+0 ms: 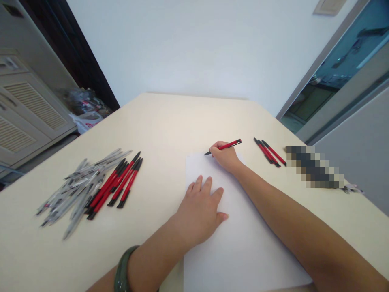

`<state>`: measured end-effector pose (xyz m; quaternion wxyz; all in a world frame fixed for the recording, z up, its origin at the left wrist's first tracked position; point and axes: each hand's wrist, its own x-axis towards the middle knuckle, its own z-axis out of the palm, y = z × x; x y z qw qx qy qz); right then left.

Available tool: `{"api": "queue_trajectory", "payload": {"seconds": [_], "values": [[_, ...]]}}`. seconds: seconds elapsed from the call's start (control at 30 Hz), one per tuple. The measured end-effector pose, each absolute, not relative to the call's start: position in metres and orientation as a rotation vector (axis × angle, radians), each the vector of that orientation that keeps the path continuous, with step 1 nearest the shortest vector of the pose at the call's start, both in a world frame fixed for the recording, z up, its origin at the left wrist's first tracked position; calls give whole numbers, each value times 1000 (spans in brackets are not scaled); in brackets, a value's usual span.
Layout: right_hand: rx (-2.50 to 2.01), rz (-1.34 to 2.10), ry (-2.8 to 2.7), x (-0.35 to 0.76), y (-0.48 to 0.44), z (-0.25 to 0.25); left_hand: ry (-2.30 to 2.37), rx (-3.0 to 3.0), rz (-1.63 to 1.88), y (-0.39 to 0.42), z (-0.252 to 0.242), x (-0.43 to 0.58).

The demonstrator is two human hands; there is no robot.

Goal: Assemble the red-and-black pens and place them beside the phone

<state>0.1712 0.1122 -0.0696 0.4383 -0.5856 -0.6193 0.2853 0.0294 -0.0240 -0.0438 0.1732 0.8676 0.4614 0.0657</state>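
Note:
My right hand grips a red pen with black ends, its tip touching the far left corner of a white sheet of paper. My left hand lies flat on the sheet, fingers spread, holding nothing. A dark green bangle sits on my left wrist. The sheet rests on a cream table.
A heap of red-and-black pens lies at the left, beside a pile of grey wrapped pens. Three more red pens lie to the right of my right hand. Beyond them sits a blurred-out object. White cabinets and bags stand at far left.

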Motion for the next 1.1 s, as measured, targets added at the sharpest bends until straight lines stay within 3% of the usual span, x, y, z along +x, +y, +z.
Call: {"api": "queue_trajectory", "payload": {"seconds": [0.67, 0.9, 1.1], "values": [[-1380, 631, -1567, 188, 115, -61, 1307, 2480, 162, -24, -41, 29], [-1339, 41, -2294, 256, 108, -40, 1313, 2517, 155, -25, -40, 30], [-1489, -235, -2351, 284, 84, -46, 1304, 2504, 248, -25, -42, 29]]}}
